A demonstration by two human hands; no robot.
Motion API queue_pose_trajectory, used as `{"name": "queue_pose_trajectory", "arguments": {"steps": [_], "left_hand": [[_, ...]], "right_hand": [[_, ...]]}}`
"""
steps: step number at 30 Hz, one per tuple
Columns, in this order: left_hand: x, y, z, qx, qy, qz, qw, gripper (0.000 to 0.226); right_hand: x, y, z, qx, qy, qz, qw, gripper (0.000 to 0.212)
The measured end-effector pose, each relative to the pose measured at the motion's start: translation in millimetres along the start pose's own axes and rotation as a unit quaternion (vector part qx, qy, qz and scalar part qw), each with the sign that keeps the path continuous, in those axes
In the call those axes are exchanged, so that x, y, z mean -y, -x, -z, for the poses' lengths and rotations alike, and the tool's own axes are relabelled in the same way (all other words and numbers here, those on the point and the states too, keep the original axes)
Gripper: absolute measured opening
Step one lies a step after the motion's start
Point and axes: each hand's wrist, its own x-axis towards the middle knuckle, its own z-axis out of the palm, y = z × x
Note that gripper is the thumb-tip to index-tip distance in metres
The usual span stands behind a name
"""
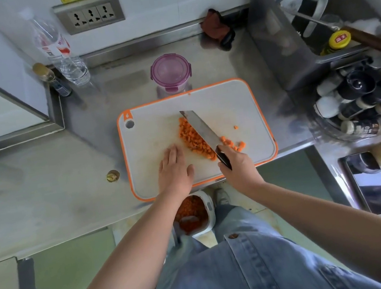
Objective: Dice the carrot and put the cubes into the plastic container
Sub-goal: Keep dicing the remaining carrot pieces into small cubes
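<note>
A pile of orange carrot cubes (pixel 192 139) lies on the white, orange-rimmed cutting board (pixel 228 104). More cubes (pixel 232 143) lie to the right of the knife blade (pixel 200 129), and one stray cube (pixel 236 127) sits apart. My right hand (pixel 238 164) grips the black knife handle, the blade slanting across the pile. Flat on the board, my left hand (pixel 173 169) rests with straight fingers just left of the cubes. The plastic container with a purple lid (pixel 170 71) stands closed behind the board.
A white bin (pixel 207 206) holding carrot scraps stands on the floor below the counter edge. A water bottle (pixel 59 52) and a small bottle (pixel 51 78) stand at the back left. Spice jars (pixel 364 103) and a knife rack (pixel 308 10) crowd the right; a phone (pixel 369 182) lies nearby.
</note>
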Motion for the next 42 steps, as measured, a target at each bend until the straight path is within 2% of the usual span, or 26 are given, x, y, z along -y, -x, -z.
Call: {"name": "queue_pose_trajectory", "arguments": {"steps": [2, 5, 9, 13, 21, 26, 30, 36, 42], "left_hand": [[-0.2, 0.2, -0.6, -0.003, 0.0, 0.001, 1.0, 0.067], [-1.3, 0.7, -0.6, -0.005, -0.002, 0.003, 1.0, 0.066], [-4.2, 2.4, 0.2, -0.018, -0.001, 0.002, 1.0, 0.065], [-7.1, 2.3, 1.6, -0.015, 0.003, 0.005, 1.0, 0.065], [2.4, 8.0, 0.4, -0.004, 0.014, 0.0, 1.0, 0.067], [9.4, 8.6, -1.0, -0.005, -0.003, -0.002, 1.0, 0.067], [11.6, 7.5, -2.0, -0.016, -0.006, -0.005, 1.0, 0.066], [14.9, 8.4, -3.1, -0.022, 0.013, -0.019, 0.999, 0.064], [17.8, 7.3, -3.0, -0.041, 0.001, -0.023, 0.999, 0.062]], "right_hand": [[3.7, -2.3, -0.6, -0.011, 0.003, 0.013, 1.0, 0.041], [3.0, -11.2, 11.2, -0.077, 0.0, 0.025, 0.997, 0.041], [-17.8, -17.0, 32.5, -0.126, 0.024, -0.023, 0.991, 0.042], [-33.5, -4.1, 31.7, -0.095, 0.032, -0.049, 0.994, 0.042], [-5.2, 11.9, -11.6, -0.03, 0.009, 0.033, 0.999, 0.04], [-2.6, 7.5, -11.0, -0.071, -0.007, 0.032, 0.997, 0.043], [-17.1, 12.5, -3.3, -0.109, 0.009, -0.015, 0.994, 0.042], [-8.5, 24.1, -21.0, -0.036, 0.01, 0.002, 0.999, 0.044], [-2.2, -1.8, -0.3, -0.064, -0.005, 0.026, 0.998, 0.042]]}}
